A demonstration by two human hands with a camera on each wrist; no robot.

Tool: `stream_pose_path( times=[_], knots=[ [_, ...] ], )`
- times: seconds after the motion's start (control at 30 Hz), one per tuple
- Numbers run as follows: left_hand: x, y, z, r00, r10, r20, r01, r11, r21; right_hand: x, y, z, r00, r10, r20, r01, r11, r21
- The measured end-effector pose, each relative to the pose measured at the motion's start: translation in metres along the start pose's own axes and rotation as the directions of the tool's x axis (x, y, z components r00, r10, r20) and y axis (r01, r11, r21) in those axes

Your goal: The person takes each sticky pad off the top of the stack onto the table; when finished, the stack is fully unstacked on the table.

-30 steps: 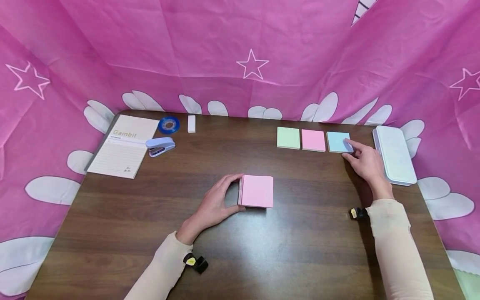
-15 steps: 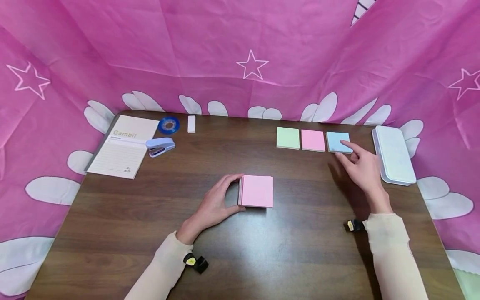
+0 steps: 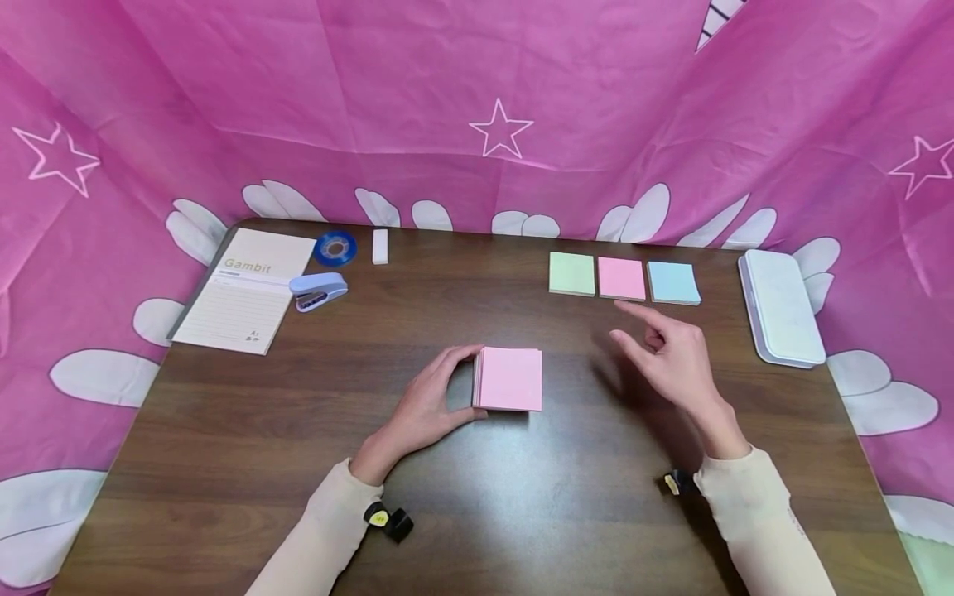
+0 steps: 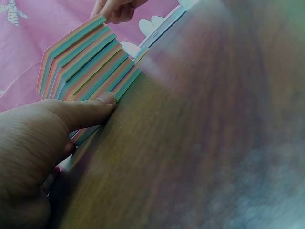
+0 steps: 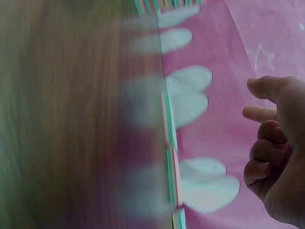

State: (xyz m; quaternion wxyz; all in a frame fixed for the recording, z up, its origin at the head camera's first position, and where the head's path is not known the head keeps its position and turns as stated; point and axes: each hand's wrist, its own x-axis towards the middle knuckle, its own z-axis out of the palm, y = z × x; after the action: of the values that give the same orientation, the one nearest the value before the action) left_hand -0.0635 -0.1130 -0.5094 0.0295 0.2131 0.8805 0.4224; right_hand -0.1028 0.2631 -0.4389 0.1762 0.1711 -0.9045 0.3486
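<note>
Left hand (image 3: 428, 406): fingers and thumb curled round the 9 o'clock edge of the sticky-note block (image 3: 510, 379), thumb pressed flat to its side in the left wrist view, where the stack shows banded layers of several colours. Right hand (image 3: 667, 356): raised above the table (image 3: 522, 497), holding nothing, index finger extended toward 10 o'clock, other fingers loosely bent. The sticky-note block sits at table centre, pink sheet uppermost, well apart from the right hand. Handling judgement: light; firm as a stack but liable to fan or shear between layers; best taken by two opposite side faces, not by the top sheet, which would likely peel. At 1 o'clock, a row of three thin pads: green pad (image 3: 572, 273), pink pad (image 3: 622, 278), blue pad (image 3: 674, 282), just beside one another. At 2 o'clock, white case (image 3: 781, 307). At 10 o'clock, notepad (image 3: 246, 290), stapler (image 3: 319, 290), tape roll (image 3: 335, 247), eraser (image 3: 380, 246).
</note>
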Motion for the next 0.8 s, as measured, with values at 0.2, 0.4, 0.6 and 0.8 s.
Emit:
stream_pose_path(
  times=[0.2, 0.4, 0.6, 0.8],
  knots=[
    [-0.001, 0.000, 0.000, 1.000, 0.004, -0.002, -0.004, 1.000, -0.001, -0.007, -0.031, 0.020, 0.994, -0.061, 0.093, 0.054, 0.995, 0.081],
    [0.000, 0.000, -0.001, 1.000, 0.005, -0.004, -0.005, 1.000, 0.005, -0.013, -0.051, 0.039, 0.978, -0.085, 0.189, 0.067, 0.993, 0.099],
    [-0.001, 0.001, -0.002, 1.000, 0.006, -0.003, -0.006, 1.000, 0.007, -0.016, -0.064, 0.053, 0.956, -0.086, 0.279, 0.064, 0.994, 0.086],
    [-0.001, 0.001, -0.002, 1.000, 0.002, 0.004, -0.002, 1.000, 0.003, -0.017, -0.068, 0.061, 0.935, -0.061, 0.349, 0.045, 0.997, 0.055]
  ],
)
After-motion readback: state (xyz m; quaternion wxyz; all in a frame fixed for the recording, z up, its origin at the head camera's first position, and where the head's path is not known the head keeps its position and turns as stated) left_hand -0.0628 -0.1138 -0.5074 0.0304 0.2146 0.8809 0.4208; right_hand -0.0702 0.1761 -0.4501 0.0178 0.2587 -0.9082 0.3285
